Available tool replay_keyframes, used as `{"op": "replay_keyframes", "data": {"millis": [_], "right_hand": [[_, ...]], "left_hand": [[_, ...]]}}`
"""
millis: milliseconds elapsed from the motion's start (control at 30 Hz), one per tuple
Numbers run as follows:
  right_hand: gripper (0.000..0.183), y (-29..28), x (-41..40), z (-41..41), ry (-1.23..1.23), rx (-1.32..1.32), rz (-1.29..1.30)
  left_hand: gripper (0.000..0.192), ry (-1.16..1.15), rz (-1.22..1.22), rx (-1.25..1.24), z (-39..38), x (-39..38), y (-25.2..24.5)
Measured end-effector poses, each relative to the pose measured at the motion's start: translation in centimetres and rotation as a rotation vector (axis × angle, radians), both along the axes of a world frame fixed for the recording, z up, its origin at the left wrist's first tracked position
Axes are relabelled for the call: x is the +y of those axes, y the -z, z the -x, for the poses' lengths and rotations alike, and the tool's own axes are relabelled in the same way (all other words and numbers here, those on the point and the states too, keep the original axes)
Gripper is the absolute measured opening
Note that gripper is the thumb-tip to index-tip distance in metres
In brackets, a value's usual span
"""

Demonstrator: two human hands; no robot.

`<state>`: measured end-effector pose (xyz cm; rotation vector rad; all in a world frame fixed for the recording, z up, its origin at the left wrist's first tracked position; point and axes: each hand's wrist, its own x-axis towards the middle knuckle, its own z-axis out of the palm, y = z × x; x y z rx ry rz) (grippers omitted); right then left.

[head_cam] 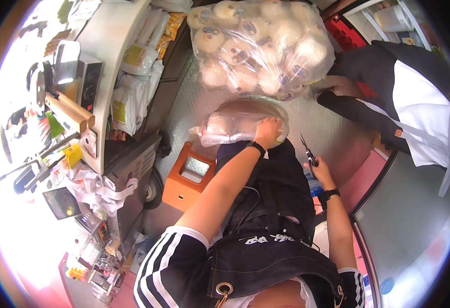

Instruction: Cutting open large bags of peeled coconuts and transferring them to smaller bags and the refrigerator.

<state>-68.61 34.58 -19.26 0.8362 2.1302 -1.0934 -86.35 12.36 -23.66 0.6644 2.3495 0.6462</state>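
A tied clear plastic bag (225, 123) of pale round items sits by my knees, over the metal floor. My left hand (270, 133) grips its right end, fingers curled on the film. In my right hand (319, 172) is a pair of scissors (310, 156) with dark handles. The narrow blades point up and away from me, slightly apart, and touch nothing. Just beyond the small bag lies a large clear bag (263, 50), packed with several whitish balls that look like peeled coconuts bearing dark stickers.
A co-worker (386, 100) in dark sleeves bends in from the right, beside an open fridge (392, 19). An orange stool (188, 177) stands by my left leg. Leftward, a cluttered counter (109, 50) has wrapped packets (138, 59) beneath it. A bottle (315, 188) is below my right hand.
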Motion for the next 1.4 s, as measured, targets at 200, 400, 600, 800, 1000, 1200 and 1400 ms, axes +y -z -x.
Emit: {"op": "replay_keyframes", "data": {"millis": [200, 400, 600, 800, 1000, 1200, 1400], "right_hand": [[0.051, -0.4, -0.1, 1.8, -0.042, 0.022, -0.008], [0.061, -0.8, -0.3, 5.8, -0.267, 0.210, -0.180], [0.073, 1.1, -1.5, 10.3, -0.429, 0.491, -0.300], [0.074, 4.0, -1.8, 13.3, -0.435, 0.467, -0.355], [0.070, 5.8, -0.8, 13.9, -0.464, 0.524, -0.334], [0.054, 5.8, -1.0, 15.4, -0.610, 0.325, -0.359], [0.051, 4.0, -2.3, 15.8, -0.593, 0.572, -0.389]], "left_hand": [[0.018, -0.359, -0.402, -0.236, 2.9, -0.7, 1.6], [0.024, -0.378, -0.413, -0.232, 6.8, -1.8, 1.3], [0.024, -0.377, -0.456, -0.179, 9.0, -1.1, 1.4], [0.024, -0.370, -0.381, -0.174, 10.9, 1.6, 1.4], [0.021, -0.305, -0.390, -0.238, 11.5, 3.0, 0.8], [0.021, -0.324, -0.349, -0.217, 11.1, 1.9, 0.6], [0.021, -0.492, -0.317, -0.156, 11.1, -0.3, 0.2]]}}
